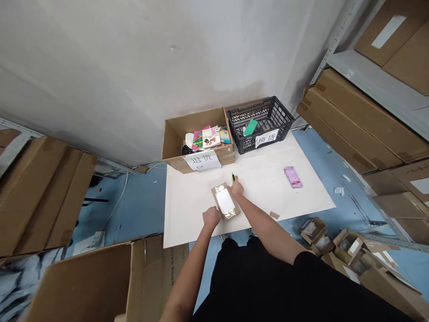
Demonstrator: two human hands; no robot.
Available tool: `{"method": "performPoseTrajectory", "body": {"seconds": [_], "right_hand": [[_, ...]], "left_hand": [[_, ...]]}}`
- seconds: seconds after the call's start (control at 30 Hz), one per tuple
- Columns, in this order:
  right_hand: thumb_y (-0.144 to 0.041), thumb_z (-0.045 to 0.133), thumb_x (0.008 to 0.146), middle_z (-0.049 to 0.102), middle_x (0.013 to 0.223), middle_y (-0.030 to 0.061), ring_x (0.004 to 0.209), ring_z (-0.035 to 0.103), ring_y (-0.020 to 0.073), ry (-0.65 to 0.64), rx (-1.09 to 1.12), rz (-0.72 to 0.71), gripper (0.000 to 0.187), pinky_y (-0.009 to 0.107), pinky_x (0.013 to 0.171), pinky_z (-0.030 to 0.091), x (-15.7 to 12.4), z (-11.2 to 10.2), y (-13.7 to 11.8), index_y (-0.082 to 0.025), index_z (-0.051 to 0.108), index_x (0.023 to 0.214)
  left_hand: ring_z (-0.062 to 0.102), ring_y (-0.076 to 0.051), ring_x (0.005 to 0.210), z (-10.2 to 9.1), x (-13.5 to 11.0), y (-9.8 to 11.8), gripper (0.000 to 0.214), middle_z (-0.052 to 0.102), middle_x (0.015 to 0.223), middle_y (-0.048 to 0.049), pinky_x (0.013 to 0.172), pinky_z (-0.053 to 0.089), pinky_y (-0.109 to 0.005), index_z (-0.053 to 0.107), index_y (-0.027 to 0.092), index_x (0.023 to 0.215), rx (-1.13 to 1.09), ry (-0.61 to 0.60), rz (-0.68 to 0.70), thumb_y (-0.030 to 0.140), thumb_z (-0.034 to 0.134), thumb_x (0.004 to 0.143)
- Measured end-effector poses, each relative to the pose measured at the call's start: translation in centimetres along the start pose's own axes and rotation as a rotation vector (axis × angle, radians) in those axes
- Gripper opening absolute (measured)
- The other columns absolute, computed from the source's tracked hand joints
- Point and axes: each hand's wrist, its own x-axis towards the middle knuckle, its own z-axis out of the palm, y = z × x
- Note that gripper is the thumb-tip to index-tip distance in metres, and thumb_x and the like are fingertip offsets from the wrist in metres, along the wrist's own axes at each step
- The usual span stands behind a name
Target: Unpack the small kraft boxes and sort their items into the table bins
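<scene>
A small flat cardboard package [225,202] with a white label and shiny tape at its near end lies on the white table [187,201]. My left hand [212,216] is closed at the package's near left edge, its fingertips partly hidden. My right hand [237,188] is closed around a yellow and black utility knife [233,178], held upright near the package's far right corner. Whether the blade is out is too small to tell.
Behind stand a cardboard box [174,164] with booklets and a black plastic crate [246,145] with a green box [250,127]; both carry paper signs. A blurred pink item [293,177] and a cardboard scrap [274,215] lie right. A large open carton [137,277] stands front left.
</scene>
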Motion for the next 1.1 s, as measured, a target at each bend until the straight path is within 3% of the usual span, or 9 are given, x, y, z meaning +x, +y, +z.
{"method": "performPoseTrajectory", "body": {"seconds": [0.1,0.2,0.3,0.43,0.53,0.63,0.77,0.93,1.1], "right_hand": [[-0.043,0.068,0.096,0.076,0.119,0.0149,0.108,0.073,0.0308,0.073,0.029,-0.082,0.083,0.036,0.088,0.052,-0.1,-1.2,-0.1,-0.021,0.025,0.163],[-0.046,0.066,0.096,0.074,0.125,0.0152,0.112,0.072,0.0319,0.135,0.029,-0.100,0.084,0.037,0.089,0.052,-2.8,-1.1,3.9,-0.022,0.025,0.164],[-0.054,0.073,0.088,0.074,0.125,0.0178,0.113,0.072,0.0358,0.015,-0.019,-0.019,0.096,0.040,0.088,0.053,-6.3,0.6,8.6,-0.019,0.026,0.164],[-0.052,0.079,0.082,0.074,0.124,0.0180,0.114,0.072,0.0368,-0.081,-0.045,0.050,0.103,0.042,0.089,0.053,-7.6,2.7,9.7,-0.019,0.027,0.165],[-0.050,0.078,0.085,0.073,0.127,0.0157,0.115,0.071,0.0344,0.033,-0.048,0.009,0.102,0.039,0.090,0.052,-5.3,2.5,6.5,-0.022,0.023,0.167],[-0.048,0.058,0.101,0.075,0.121,0.0137,0.111,0.072,0.0307,0.094,-0.011,-0.010,0.077,0.036,0.090,0.052,-3.0,1.4,3.6,-0.022,0.025,0.166],[-0.037,0.039,0.108,0.077,0.111,0.0078,0.100,0.073,0.0252,0.069,0.076,-0.076,0.053,0.031,0.086,0.051,-3.7,0.1,4.7,-0.024,0.037,0.159],[-0.031,0.049,0.104,0.078,0.107,0.0033,0.092,0.072,0.0239,-0.048,0.027,-0.218,0.040,0.028,0.080,0.049,-6.9,-1.0,9.3,-0.028,0.054,0.144],[-0.027,0.049,0.103,0.078,0.110,0.0029,0.093,0.072,0.0238,-0.024,0.036,-0.200,0.039,0.029,0.081,0.049,-7.0,-1.4,9.8,-0.029,0.056,0.141]], "left_hand": [[0.065,-0.029,0.123,-1.1,0.8,-0.2,0.048,0.068,0.134,-0.0165,0.098,0.050,-0.041,0.061,0.020,0.140,0.044,0.126,0.147,0.019,0.045,0.095],[0.036,-0.033,0.155,-1.7,2.7,0.1,0.077,0.043,0.166,-0.0148,0.116,0.041,-0.046,0.044,0.026,0.158,0.125,0.076,0.468,0.020,0.066,0.085],[0.010,-0.035,0.164,-1.5,4.8,0.3,0.098,0.017,0.178,-0.0078,0.125,0.028,-0.053,0.032,0.034,0.165,0.171,-0.002,0.634,0.020,0.076,0.079],[0.016,-0.035,0.163,0.4,5.7,-0.2,0.092,0.020,0.178,-0.0050,0.120,0.036,-0.058,0.022,0.039,0.168,0.108,0.055,0.517,0.021,0.063,0.088],[0.035,-0.045,0.152,2.0,4.6,0.0,0.086,0.029,0.174,-0.0163,0.111,0.042,-0.063,0.023,0.030,0.169,0.076,0.169,0.275,0.029,0.060,0.092],[0.050,-0.044,0.136,2.9,3.1,0.7,0.077,0.046,0.159,-0.0261,0.108,0.044,-0.061,0.031,0.019,0.167,0.086,0.234,0.135,0.037,0.057,0.096],[0.050,-0.039,0.136,2.6,2.3,0.5,0.069,0.057,0.145,-0.0246,0.108,0.044,-0.054,0.041,0.018,0.163,0.082,0.248,0.160,0.042,0.056,0.099],[0.033,-0.041,0.152,2.3,2.6,-0.5,0.067,0.056,0.149,-0.0220,0.117,0.036,-0.059,0.043,0.024,0.162,0.104,0.281,0.214,0.047,0.055,0.100],[0.037,-0.039,0.150,2.2,3.0,-0.5,0.067,0.054,0.149,-0.0228,0.111,0.044,-0.051,0.044,0.023,0.161,0.110,0.227,0.205,0.053,0.054,0.101]]}}
